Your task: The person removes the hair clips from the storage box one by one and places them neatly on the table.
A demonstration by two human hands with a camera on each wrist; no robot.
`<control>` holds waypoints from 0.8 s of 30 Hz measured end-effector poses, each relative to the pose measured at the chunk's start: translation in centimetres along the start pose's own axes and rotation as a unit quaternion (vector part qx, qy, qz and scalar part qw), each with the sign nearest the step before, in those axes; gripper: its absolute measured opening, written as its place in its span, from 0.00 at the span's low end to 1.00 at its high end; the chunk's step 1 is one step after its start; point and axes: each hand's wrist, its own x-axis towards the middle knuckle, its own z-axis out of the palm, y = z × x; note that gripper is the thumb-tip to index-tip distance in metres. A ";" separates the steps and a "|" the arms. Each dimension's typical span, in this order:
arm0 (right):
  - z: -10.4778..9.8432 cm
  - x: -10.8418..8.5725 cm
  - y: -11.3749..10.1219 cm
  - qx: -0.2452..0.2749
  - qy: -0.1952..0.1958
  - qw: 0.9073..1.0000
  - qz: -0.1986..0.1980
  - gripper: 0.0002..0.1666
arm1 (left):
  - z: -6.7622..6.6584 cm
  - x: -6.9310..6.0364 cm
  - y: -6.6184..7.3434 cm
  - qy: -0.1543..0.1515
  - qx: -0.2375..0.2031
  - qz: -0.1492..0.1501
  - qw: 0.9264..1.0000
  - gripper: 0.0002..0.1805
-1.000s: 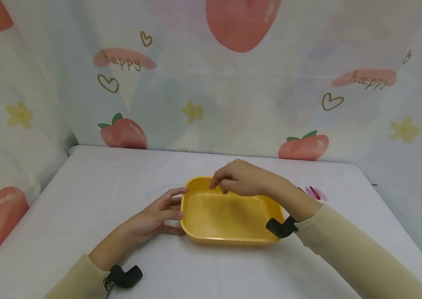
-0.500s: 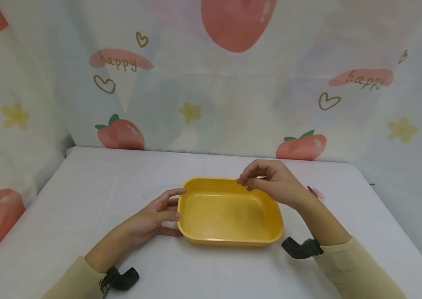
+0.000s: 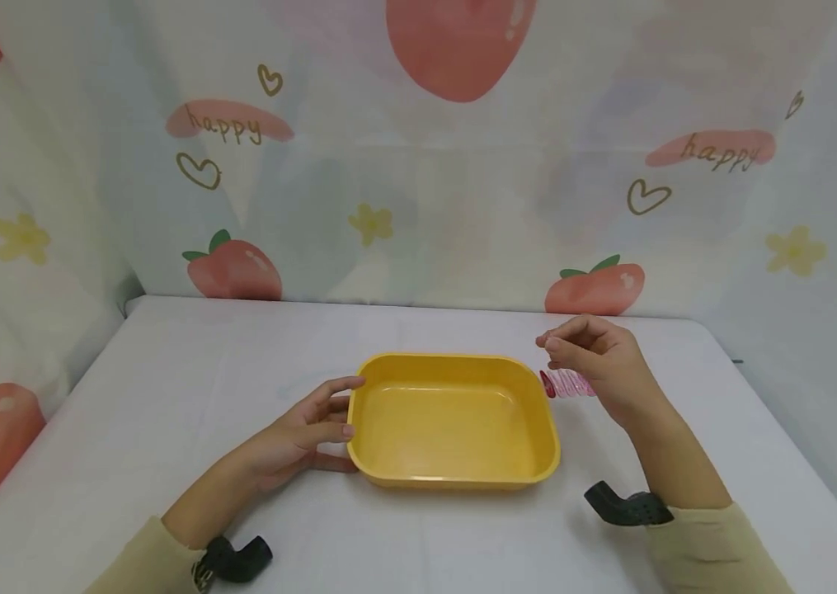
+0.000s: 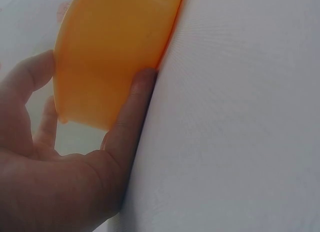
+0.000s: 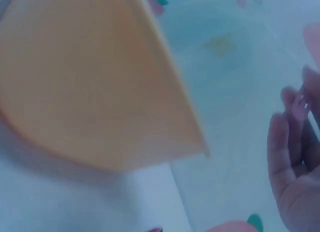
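A yellow rectangular tray (image 3: 455,433) stands on the white table. My left hand (image 3: 299,433) rests against its left end, spread fingers touching the rim and the outer wall. In the left wrist view, one of this hand's fingers (image 4: 132,111) lies low along the tray's wall (image 4: 107,56), close to the table. Past the tray's right far corner, my right hand (image 3: 596,363) is raised, pinching a small pinkish piece (image 5: 300,107) between thumb and fingertips. Below that hand lies a row of slim pink and dark red pieces (image 3: 566,384), partly hidden by it.
The white tablecloth (image 3: 418,536) covers the table around the tray. A printed fabric backdrop (image 3: 448,223) rises behind the table's far edge and along the left side. Each wrist carries a black camera mount (image 3: 629,503).
My right hand has moved right, from above the tray to over the row of pieces. The left hand keeps its place on the tray. The head view has shifted slightly.
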 end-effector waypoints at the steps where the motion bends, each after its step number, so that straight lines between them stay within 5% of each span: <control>1: -0.4 0.0 0.3 0.007 0.010 1.000 0.013 0.11 | 0.0 0.0 0.0 -0.001 0.000 0.000 1.000 0.36; 11: -5.3 -0.3 2.3 0.024 0.078 0.990 0.115 0.21 | 0.0 -0.1 0.0 -0.001 0.002 0.002 1.000 0.36; 24: -9.9 -1.7 5.1 -0.146 0.137 0.966 0.162 0.28 | 0.1 -0.2 0.0 -0.011 0.000 0.006 1.000 0.37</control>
